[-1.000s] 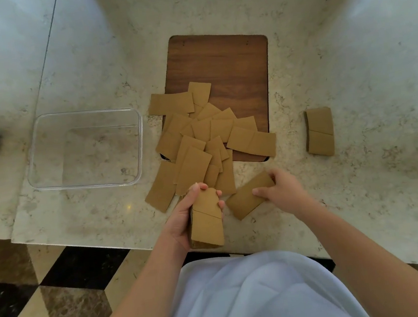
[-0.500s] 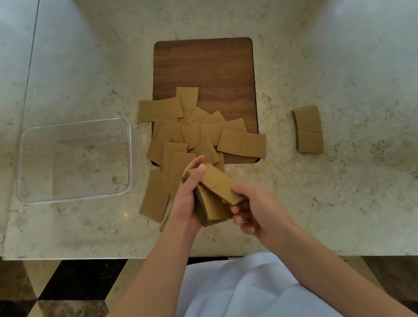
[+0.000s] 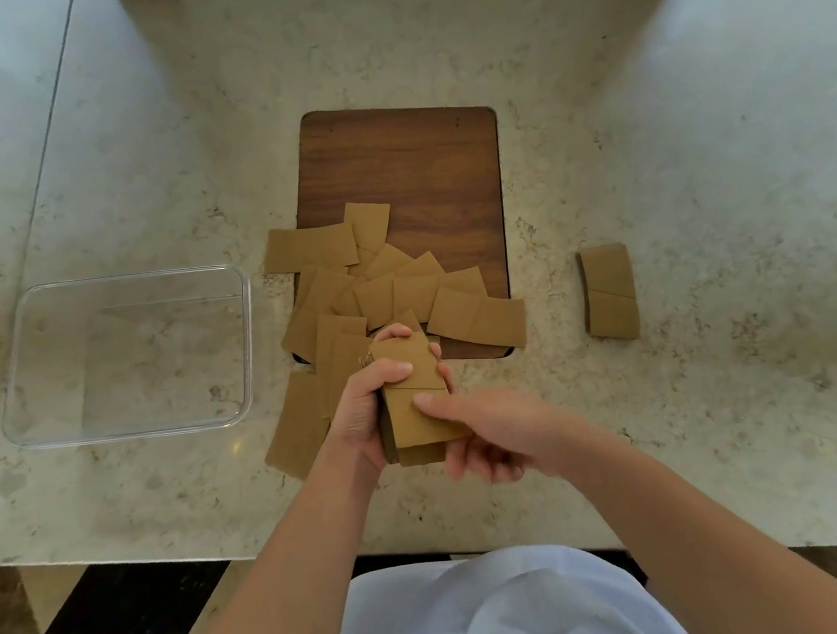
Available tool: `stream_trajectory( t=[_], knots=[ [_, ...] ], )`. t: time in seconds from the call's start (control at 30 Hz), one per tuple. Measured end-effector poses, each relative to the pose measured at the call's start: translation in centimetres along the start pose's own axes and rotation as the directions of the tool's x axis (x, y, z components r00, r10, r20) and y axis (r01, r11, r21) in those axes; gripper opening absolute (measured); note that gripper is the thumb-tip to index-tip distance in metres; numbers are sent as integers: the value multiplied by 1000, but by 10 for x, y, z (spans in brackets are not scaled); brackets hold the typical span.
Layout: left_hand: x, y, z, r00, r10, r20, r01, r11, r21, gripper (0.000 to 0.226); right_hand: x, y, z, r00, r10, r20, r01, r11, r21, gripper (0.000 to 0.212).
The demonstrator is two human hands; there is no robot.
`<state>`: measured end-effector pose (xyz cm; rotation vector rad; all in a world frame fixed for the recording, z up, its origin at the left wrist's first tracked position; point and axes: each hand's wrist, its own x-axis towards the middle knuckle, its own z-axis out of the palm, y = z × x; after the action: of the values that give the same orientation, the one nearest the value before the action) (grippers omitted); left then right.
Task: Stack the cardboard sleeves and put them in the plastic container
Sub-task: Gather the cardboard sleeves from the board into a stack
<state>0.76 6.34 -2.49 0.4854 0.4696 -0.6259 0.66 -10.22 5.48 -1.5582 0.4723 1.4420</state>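
One clear plastic container [image 3: 126, 355] and one wooden board [image 3: 406, 173] are seen on the marble counter [image 3: 696, 132]. Two stacks of cardboard sleeves are counted, one held stack [image 3: 415, 399] and one set-aside stack [image 3: 608, 291]. The loose sleeves [image 3: 377, 285] overlap too much for a count.

Bright, soft daylight from the top, glaring off the pale counter [image 3: 672, 145]. Faint shadows only. Wide-angle bending toward the edges; slightly soft overall.
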Motion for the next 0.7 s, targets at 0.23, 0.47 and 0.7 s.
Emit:
stream_trajectory(
  t=[0.23,0.47,0.7],
  knots=[
    [4,9,-3,998,45,-37,-50,986,-160,31,45,-16,-72,618,-416,-667,49,868,-495,56],
    [4,16,4,999,48,14,-46,990,-134,54,71,-13,-82,624,-443,-644,-134,751,-646,58],
    [3,16,7,1000,-3,22,6,993,-122,62,23,-10,-107,806,-445,-390,411,895,-171,22]
  ],
)
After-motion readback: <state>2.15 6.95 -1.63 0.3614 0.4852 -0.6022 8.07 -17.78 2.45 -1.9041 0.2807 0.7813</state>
